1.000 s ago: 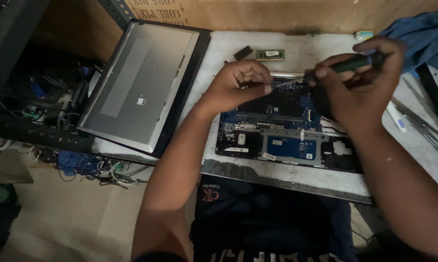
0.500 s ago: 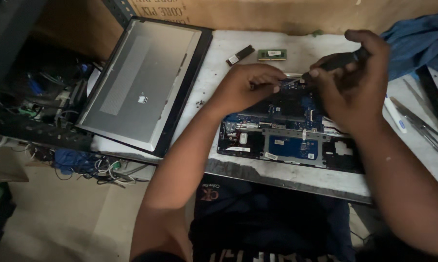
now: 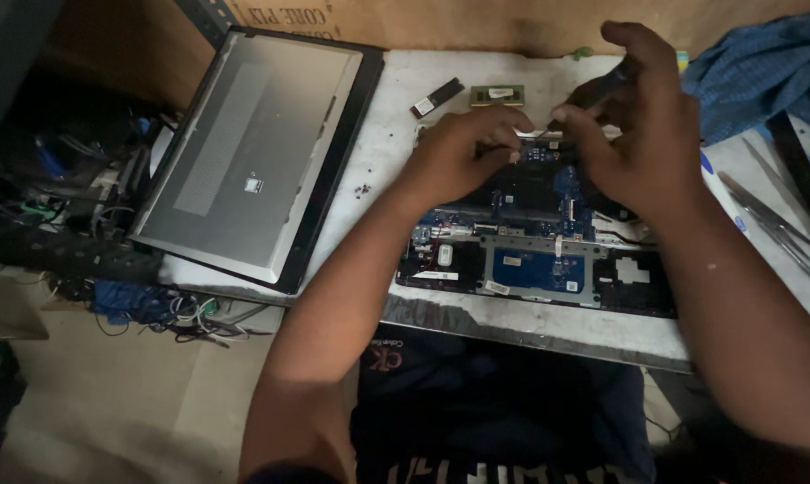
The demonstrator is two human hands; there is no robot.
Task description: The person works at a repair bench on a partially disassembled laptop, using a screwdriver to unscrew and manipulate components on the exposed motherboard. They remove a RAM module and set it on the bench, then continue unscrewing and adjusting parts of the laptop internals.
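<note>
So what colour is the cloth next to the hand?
Blue; the crumpled cloth shows best in the head view.

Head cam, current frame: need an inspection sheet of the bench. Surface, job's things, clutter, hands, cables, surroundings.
Surface: white worktop, scuffed and stained; tiny dark screws lie loose on it.
Job's things: opened laptop base with blue circuit board exposed; dark screwdriver.
Clutter: detached screen panel overhanging the left edge; black module; green memory stick; blue cloth; metal tweezers.
Hands: left hand resting on the board's top edge; right hand gripping the screwdriver.
Cables: tangled wires below the bench, left.
Surroundings: cardboard box behind; dim floor.
</note>
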